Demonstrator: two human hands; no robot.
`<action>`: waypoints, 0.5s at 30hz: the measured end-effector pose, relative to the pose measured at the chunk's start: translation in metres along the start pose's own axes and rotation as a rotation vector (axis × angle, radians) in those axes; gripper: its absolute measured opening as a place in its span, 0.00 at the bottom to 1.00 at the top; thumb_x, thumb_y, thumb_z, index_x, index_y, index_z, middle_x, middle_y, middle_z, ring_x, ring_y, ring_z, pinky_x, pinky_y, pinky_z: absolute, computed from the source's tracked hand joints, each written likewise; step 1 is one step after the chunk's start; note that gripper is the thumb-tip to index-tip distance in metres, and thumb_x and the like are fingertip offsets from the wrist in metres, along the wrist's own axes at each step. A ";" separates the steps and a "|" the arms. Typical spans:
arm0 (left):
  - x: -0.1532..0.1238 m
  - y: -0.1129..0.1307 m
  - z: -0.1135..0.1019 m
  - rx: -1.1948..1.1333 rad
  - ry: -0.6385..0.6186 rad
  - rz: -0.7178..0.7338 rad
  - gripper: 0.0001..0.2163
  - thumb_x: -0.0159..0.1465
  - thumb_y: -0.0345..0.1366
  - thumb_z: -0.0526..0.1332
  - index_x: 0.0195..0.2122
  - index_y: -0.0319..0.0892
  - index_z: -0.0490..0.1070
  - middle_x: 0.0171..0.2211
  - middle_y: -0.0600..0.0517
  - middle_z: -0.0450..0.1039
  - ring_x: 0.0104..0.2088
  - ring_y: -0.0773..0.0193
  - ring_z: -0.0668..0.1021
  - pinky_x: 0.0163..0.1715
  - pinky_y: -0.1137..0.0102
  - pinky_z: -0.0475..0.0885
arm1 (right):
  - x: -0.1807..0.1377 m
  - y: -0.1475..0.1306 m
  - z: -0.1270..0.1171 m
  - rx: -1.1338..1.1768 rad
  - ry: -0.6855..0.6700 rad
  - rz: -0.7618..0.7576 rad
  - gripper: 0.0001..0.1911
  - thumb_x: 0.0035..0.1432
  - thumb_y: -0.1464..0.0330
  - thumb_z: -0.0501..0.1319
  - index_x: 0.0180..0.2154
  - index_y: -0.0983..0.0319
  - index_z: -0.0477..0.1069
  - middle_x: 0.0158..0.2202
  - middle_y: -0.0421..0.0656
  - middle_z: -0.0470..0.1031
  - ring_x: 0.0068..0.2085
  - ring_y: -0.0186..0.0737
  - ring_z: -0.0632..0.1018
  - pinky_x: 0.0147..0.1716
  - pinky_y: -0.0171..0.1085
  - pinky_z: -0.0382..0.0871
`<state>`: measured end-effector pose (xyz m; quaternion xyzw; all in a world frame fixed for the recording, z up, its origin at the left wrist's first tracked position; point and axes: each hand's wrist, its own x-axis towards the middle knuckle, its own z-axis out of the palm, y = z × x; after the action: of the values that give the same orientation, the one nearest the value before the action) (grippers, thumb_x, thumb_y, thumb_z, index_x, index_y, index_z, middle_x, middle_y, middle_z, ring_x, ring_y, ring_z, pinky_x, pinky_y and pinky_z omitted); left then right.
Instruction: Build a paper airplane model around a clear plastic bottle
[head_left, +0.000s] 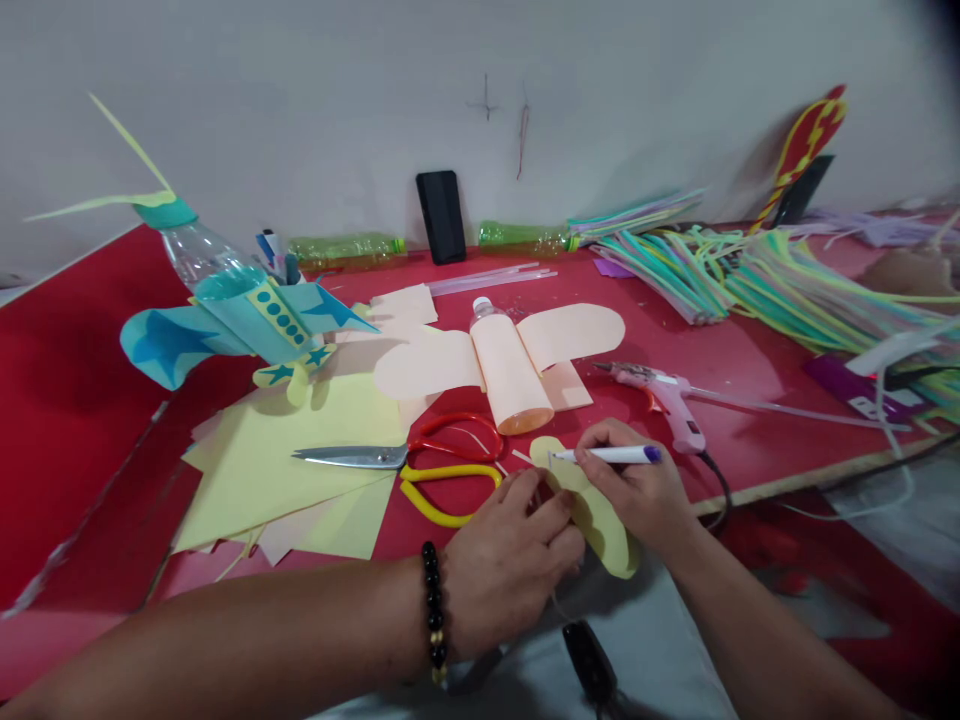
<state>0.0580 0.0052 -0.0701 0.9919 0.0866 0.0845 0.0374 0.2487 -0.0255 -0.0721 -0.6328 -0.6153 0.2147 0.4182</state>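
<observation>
At the left of the tabletop (712, 350), a blue bottle airplane (277, 320) with star-marked wings is standing tilted, its capped neck pointing toward the back left. Just in front of it, yellow sheets (300, 465) are lying in a loose pile toward the front left corner. Along the back edge, a green bottle (345, 248) is lying on its side, with a black phone (441, 218) leaning against the wall to its right and a second green bottle (525, 238) lying beyond that. Scissors (352, 457) are resting on the sheets, blades pointing left, their red and yellow handles reaching toward the left hand (514, 555). Behind that hand, a peach bottle airplane (510, 375) is lying mid-tabletop, wings spreading to both sides. At the front edge, the left hand is curling its fingers on the left side of a yellow cutout (600, 515), holding it; the thumb is staying out of sight. The right hand (637, 490) is pinching a white pen (619, 455), its tip touching the cutout's far end. Farther right, a pink glue gun (667, 400) is lying near the front edge, and colorful strips (780, 285) are spreading across the back right corner.
</observation>
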 end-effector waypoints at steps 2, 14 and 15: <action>0.000 0.000 -0.001 0.003 0.001 0.004 0.10 0.69 0.35 0.48 0.43 0.39 0.66 0.52 0.45 0.67 0.54 0.56 0.67 0.58 0.53 0.58 | -0.001 0.002 0.000 -0.002 0.009 0.006 0.07 0.60 0.68 0.57 0.29 0.61 0.66 0.24 0.37 0.68 0.26 0.32 0.69 0.25 0.32 0.61; 0.000 0.001 -0.002 0.020 0.031 -0.014 0.08 0.65 0.36 0.55 0.41 0.38 0.66 0.54 0.43 0.65 0.54 0.53 0.66 0.57 0.55 0.59 | -0.002 -0.006 -0.002 0.004 -0.053 -0.044 0.07 0.60 0.66 0.57 0.30 0.61 0.68 0.24 0.37 0.69 0.25 0.32 0.69 0.24 0.32 0.61; 0.000 0.001 -0.002 0.021 0.034 -0.016 0.08 0.65 0.36 0.55 0.41 0.38 0.66 0.54 0.43 0.65 0.55 0.53 0.66 0.57 0.55 0.59 | -0.001 -0.005 -0.002 -0.002 -0.065 -0.046 0.07 0.60 0.66 0.57 0.31 0.61 0.68 0.25 0.38 0.70 0.25 0.32 0.69 0.24 0.32 0.61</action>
<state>0.0581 0.0044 -0.0677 0.9900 0.0961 0.1000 0.0263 0.2467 -0.0275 -0.0671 -0.6116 -0.6431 0.2248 0.4023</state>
